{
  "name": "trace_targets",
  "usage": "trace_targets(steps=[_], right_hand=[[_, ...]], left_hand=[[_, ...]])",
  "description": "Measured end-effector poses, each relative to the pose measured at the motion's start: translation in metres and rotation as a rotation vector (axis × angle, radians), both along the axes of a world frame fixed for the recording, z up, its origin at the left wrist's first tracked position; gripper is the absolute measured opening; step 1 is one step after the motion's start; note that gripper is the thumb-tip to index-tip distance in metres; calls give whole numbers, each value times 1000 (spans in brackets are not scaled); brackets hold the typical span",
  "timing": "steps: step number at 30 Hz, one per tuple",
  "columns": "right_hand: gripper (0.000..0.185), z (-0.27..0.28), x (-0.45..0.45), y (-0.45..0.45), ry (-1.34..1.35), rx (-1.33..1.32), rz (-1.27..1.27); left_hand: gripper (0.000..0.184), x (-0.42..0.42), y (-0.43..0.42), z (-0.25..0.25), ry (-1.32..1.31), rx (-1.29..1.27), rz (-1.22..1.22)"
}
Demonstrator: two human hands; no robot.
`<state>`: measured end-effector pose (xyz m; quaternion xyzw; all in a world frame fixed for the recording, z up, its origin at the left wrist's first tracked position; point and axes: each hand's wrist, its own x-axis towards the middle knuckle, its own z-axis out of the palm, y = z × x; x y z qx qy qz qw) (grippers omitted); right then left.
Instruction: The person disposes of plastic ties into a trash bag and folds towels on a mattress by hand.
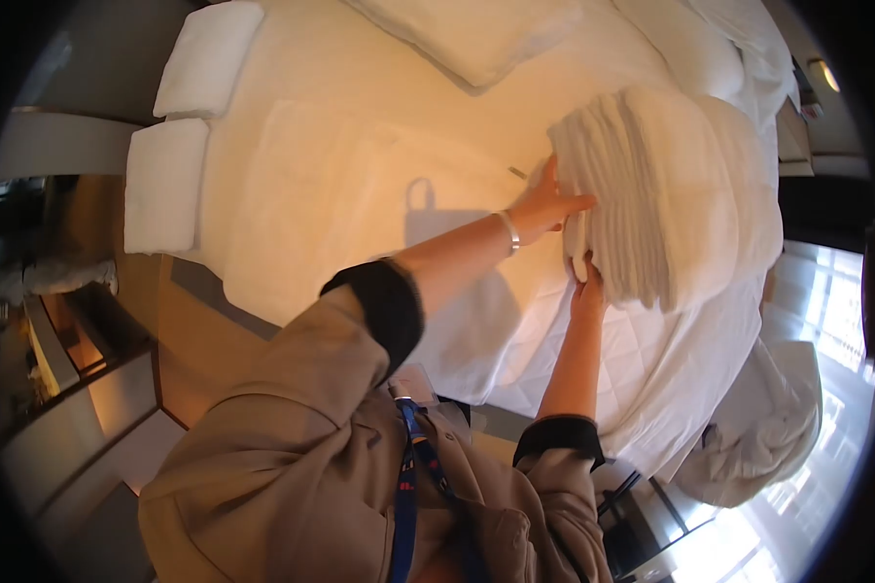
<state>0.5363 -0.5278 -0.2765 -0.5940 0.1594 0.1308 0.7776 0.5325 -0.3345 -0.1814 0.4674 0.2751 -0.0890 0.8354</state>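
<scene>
A thick stack of folded white towels (624, 199) stands on the bed, its layered edges turned towards me. My left hand (546, 204), with a pale band around the wrist, grips the stack's near left side, thumb lying over the edges and fingers partly spread. Lower down, my right hand (586, 284) is closed around the bottom corner of the nearest layers. Some of its fingers are hidden by the cloth. Beneath both arms lies the white bed sheet (331, 185), with a quilted white layer (622, 355) showing at the near right.
Two white pillows (165, 185) lie along the bed's left end. Another white pillow-like piece (486, 44) is at the far side. Crumpled pale fabric (768, 432) sits by the bright window (836, 311). Shelving (97, 408) stands at the lower left.
</scene>
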Motion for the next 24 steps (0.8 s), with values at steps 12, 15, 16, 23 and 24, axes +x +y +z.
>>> trace_targets(steps=[12,15,16,23,24], right_hand=[[72,-9,217,52,-26,58,-15],[95,26,219,55,-190,0,155],[93,26,204,40,-141,68,154],[55,24,-54,19,218,-93,623],[53,32,-75,42,115,-119,600]], left_hand=[[75,123,26,-22,-435,1010,66],[77,-23,73,-6,-225,1532,-25],[79,-74,82,3,49,1615,-120],[74,-290,111,1,781,1770,-96],[74,-291,119,2,778,1775,-80]])
